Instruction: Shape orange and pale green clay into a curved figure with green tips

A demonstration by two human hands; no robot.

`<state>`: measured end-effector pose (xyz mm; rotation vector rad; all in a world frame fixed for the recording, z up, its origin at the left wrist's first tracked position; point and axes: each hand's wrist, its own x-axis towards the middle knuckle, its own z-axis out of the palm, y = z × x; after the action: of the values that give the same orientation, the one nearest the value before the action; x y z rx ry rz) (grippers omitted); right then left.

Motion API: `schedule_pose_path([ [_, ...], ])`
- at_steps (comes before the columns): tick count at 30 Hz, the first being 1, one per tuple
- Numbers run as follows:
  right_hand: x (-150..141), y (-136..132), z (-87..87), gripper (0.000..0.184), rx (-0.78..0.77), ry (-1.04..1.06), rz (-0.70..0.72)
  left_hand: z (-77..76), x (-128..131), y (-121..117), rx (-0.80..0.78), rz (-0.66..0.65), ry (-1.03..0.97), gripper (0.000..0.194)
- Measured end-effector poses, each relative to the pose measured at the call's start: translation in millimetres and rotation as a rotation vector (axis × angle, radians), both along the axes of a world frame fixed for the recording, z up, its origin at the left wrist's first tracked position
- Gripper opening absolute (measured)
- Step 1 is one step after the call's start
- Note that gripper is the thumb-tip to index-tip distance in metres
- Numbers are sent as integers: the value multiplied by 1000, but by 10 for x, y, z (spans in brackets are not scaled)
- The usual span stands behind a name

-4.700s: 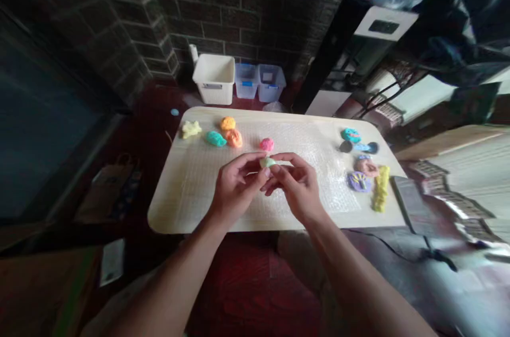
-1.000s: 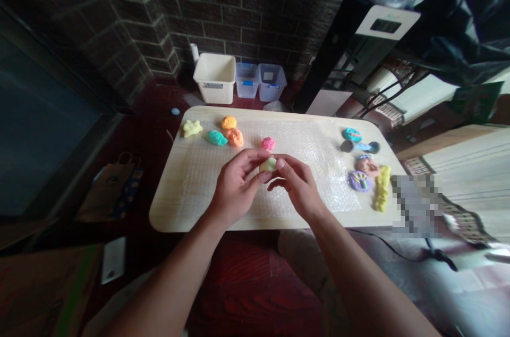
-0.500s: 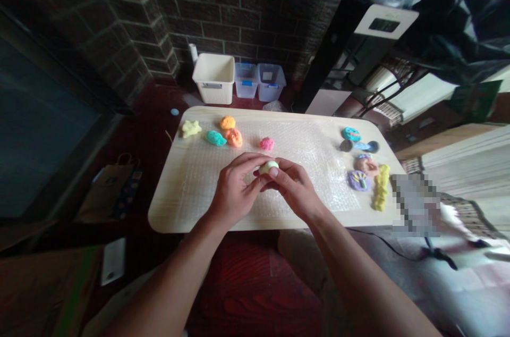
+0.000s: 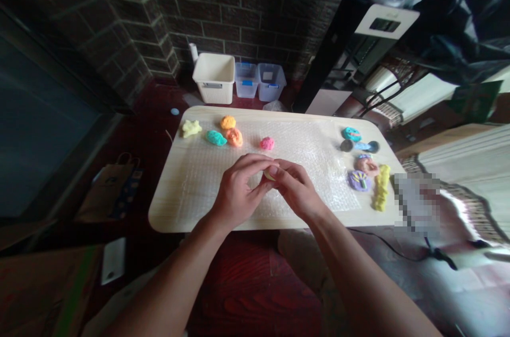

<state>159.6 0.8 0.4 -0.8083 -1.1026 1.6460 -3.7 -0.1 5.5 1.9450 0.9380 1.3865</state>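
Between my two hands, above the middle of the table, is a small pale yellow-green lump of modelling clay (image 4: pixel 270 174), mostly covered by fingers. My left hand (image 4: pixel 244 185) curls around its left side, fingers and thumb closed on it. From the other side my right hand (image 4: pixel 295 186) pinches it, thumb on top. Just beyond the hands lies a pink clay ball (image 4: pixel 266 143). Farther left sit a teal clay piece (image 4: pixel 215 138), a coral one (image 4: pixel 235 137), an orange one (image 4: pixel 228 123) and a pale yellow star-like piece (image 4: pixel 192 128).
Bubble wrap (image 4: pixel 207 183) covers much of the wooden table (image 4: pixel 165 209). On the right are a teal disc (image 4: pixel 352 134), a dumbbell-shaped piece (image 4: pixel 360 146), a purple disc (image 4: pixel 359 180), a brownish piece (image 4: pixel 367 166) and a yellow strip (image 4: pixel 382 188). Bins (image 4: pixel 215 68) stand behind.
My fingers have closed further over the pale clay, so less of it shows. My right thumb has shifted slightly on it. The pieces on the table have not moved.
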Motion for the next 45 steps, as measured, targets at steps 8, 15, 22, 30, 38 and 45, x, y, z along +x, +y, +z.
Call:
schedule_pose_path([
  [8,9,-2,-21,35,-130,106,20,-60,-7,-7,-216,23,-125,21],
  [15,-15,-5,52,19,-90,56,13,-54,19,38,-496,-41,-486,27],
  [22,16,24,-1,23,3,-11,-154,-71,-22,69,-521,-59,-488,30],
  [30,29,17,0,32,83,-87,-219,-154,-2,85,-552,-51,-551,29],
  [38,34,18,-13,25,113,-105,-226,-109,-13,70,-567,-104,-518,34],
  [45,37,8,-2,30,159,-132,-206,-131,-16,84,-591,-93,-521,27],
])
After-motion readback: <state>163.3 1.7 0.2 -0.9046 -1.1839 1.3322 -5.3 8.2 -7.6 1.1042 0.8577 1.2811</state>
